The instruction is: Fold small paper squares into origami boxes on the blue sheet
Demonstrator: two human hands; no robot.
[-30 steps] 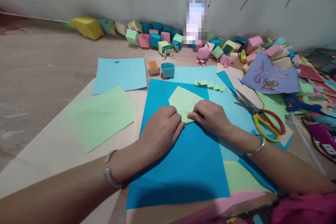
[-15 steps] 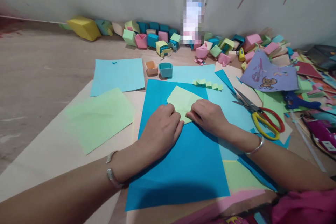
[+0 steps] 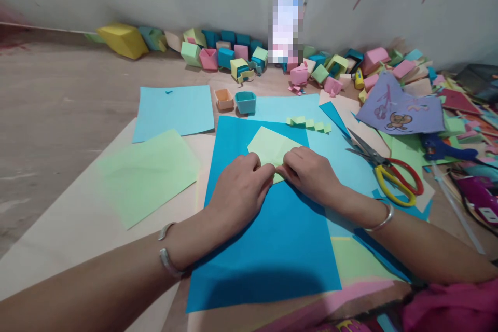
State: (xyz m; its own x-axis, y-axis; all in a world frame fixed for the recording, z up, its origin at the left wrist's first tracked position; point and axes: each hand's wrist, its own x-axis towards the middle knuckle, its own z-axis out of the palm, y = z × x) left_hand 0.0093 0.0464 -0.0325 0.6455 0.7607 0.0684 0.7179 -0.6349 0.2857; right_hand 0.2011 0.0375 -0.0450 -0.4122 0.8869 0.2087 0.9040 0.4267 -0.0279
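A small pale green folded paper (image 3: 270, 145) lies on a large deep blue sheet (image 3: 264, 228). My left hand (image 3: 239, 189) and my right hand (image 3: 311, 174) both press on the near edge of that green paper, fingertips meeting at its lower corner. The near part of the paper is hidden under my fingers. Each wrist wears a silver bangle.
Yellow-and-red scissors (image 3: 389, 174) lie open to the right. A light blue sheet (image 3: 174, 111) and a green sheet (image 3: 150, 174) lie to the left. Small orange (image 3: 224, 98) and teal paper boxes (image 3: 246, 102) stand beyond. Several folded paper cubes (image 3: 233, 57) line the wall; scraps pile at right.
My two hands have drawn closer together on the green paper's near edge, so the fingertips now meet. The paper has hardly shifted.
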